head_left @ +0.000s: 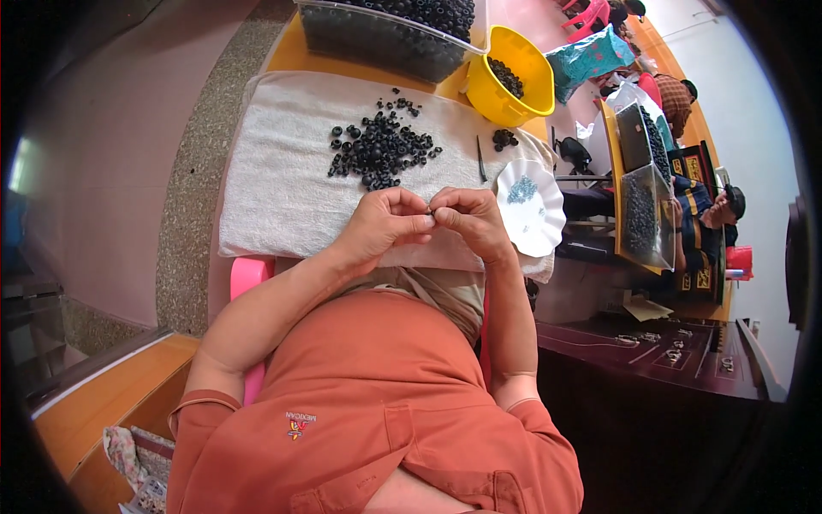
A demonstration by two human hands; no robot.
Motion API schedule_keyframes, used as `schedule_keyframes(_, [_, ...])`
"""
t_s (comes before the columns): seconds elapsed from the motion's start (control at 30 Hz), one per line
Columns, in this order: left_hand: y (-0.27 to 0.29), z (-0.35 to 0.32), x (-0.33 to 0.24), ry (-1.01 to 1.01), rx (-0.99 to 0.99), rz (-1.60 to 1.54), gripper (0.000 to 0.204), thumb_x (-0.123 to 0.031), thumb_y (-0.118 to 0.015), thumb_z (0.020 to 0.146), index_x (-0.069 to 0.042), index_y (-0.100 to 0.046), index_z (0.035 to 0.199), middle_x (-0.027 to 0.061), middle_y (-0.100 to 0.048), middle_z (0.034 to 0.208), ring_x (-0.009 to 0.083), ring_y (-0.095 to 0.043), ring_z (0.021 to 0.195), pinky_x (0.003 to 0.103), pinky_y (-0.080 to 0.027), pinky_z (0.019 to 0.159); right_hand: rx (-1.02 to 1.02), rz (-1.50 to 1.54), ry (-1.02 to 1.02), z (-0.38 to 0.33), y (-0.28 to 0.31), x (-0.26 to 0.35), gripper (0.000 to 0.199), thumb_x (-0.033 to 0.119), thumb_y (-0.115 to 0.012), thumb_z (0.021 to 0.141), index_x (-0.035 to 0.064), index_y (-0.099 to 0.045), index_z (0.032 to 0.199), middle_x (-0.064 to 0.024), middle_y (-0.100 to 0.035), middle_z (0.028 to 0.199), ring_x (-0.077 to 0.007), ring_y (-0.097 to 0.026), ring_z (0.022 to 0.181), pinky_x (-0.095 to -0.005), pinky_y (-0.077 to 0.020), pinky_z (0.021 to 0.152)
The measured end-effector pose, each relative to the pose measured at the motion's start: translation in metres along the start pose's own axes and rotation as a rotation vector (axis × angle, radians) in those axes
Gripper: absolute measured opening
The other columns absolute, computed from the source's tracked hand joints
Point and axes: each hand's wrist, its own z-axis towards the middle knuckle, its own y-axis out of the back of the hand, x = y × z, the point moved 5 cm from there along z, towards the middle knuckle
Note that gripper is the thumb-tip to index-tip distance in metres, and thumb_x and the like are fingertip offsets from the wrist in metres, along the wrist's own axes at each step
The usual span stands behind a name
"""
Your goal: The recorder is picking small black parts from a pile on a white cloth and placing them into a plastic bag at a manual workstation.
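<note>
My left hand (387, 224) and my right hand (473, 223) meet over the front part of a white towel (282, 188). Both pinch a small dark piece (431, 212) between thumb and fingertips; the fingers cover most of it, so its exact shape is hidden. Just beyond them lies a loose heap of small black ring-shaped parts (377, 150). A white plate (548, 224) with a wavy rim sits beside my right hand, bearing tiny pale-blue clear pieces (522, 189). Dark tweezers (481, 159) rest on the towel, near a small cluster of black parts (504, 139).
A clear bin (377, 43) full of black parts stands at the far edge, next to a yellow tub (488, 98) holding more. At right, another table carries clear bins (638, 214) of dark parts, with other people seated around. A pink chair (248, 278) shows beside my left arm.
</note>
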Motion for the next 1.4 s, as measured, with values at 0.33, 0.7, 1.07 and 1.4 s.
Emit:
schedule_keyframes(0.33, [0.005, -0.002, -0.006, 0.033, -0.101, -0.137, 0.02, -0.003, -0.07, 0.086, -0.001, -0.059, 0.102, 0.0078, -0.063, 0.096, 0.0157, -0.065, 0.084, 0.028, -0.058, 0.074, -0.107, -0.084, 0.228, -0.002, -0.008, -0.009, 0.022, 0.001, -0.068, 0.088, -0.0036, -0.067, 0.109, -0.0091, -0.062, 0.106, -0.0115, -0.058, 0.091, -0.0222, -0.0482, 0.078])
schedule_keyframes(0.7, [0.001, -0.004, -0.008, 0.002, -0.118, -0.204, 0.018, -0.002, -0.068, 0.087, -0.002, -0.059, 0.103, 0.0067, -0.063, 0.098, 0.015, -0.064, 0.089, 0.028, -0.057, 0.08, -0.208, -0.354, 0.494, -0.009, -0.028, 0.002, 0.039, -0.006, -0.072, 0.08, 0.0002, -0.064, 0.119, -0.0088, -0.057, 0.112, -0.0091, -0.055, 0.087, -0.0197, -0.0461, 0.07])
schedule_keyframes(1.07, [0.003, -0.003, -0.007, -0.025, -0.123, -0.2, 0.017, -0.002, -0.067, 0.087, -0.003, -0.058, 0.101, 0.0069, -0.065, 0.097, 0.0147, -0.065, 0.09, 0.028, -0.055, 0.08, -0.337, -0.62, 0.64, -0.01, -0.04, 0.012, 0.038, -0.004, -0.076, 0.074, 0.0008, -0.065, 0.11, -0.0129, -0.062, 0.1, -0.017, -0.063, 0.075, -0.0272, -0.0518, 0.064])
schedule_keyframes(1.4, [0.002, -0.001, -0.007, -0.105, -0.099, -0.228, 0.015, 0.0, -0.066, 0.086, -0.003, -0.056, 0.097, 0.0077, -0.065, 0.093, 0.0148, -0.065, 0.086, 0.026, -0.054, 0.076, -0.375, -0.567, 0.604, -0.011, -0.038, 0.007, 0.037, -0.004, -0.076, 0.073, 0.0006, -0.066, 0.108, -0.0126, -0.063, 0.097, -0.016, -0.063, 0.073, -0.0262, -0.0511, 0.063])
